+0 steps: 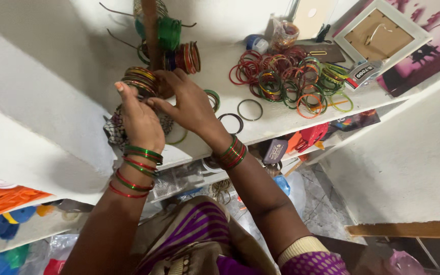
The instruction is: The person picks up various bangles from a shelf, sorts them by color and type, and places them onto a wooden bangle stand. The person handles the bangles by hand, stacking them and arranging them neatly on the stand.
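While pinched at shelf edge: bangle stack [139, 81], between left hand [141, 119] and right hand [189, 104], both clenched on it.
Risk, as judged: slipping off fingertips, rolling off white shelf [276, 119]; knocking loose bangles [291, 76] or hanging bangles [179, 56].

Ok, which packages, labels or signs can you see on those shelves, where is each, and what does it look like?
Small tag: on the white shelf, right of the loose bangles; black and white rectangle with printing.
Clear plastic packet: back of the shelf, crinkled, holds coloured bangles.
Flat card: leaning at the back, beige, plain.
Dark pouch with a label: lower shelf under the right hand, purple-black.
No screens in view.
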